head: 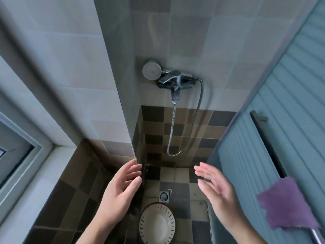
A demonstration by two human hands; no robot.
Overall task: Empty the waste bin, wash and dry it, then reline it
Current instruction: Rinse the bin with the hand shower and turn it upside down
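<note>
Both hands are raised over the shower floor, palms turned toward each other and well apart, neither holding anything. The left hand [121, 187] has its fingers straight and slightly spread, the fingertips [136, 167] close to the edge of the clear glass shower panel [121, 103] — whether they touch it I cannot tell. The right hand [215, 187] is also loose and flat, fingers pointing up and away, near the frosted ribbed sliding door [281, 120].

Between and below the two hands stands the round white plastic waste bin with slotted sides [157, 224], upright on the floor, its mouth facing the camera and its inside bare, with no liner showing. Just beyond it lies the square metal floor drain [164, 196], set in the brown-and-beige checkered tile floor [181, 187].

On the far tiled wall sits a chrome mixer tap [175, 80] with a round grey shower head [150, 70] resting at its left end — a metal hose [191, 124] loops down from it. A purple cloth [284, 203] hangs over the dark bar handle [265, 138] of the door, at the right. A grey window frame [26, 147] shows at the left.
</note>
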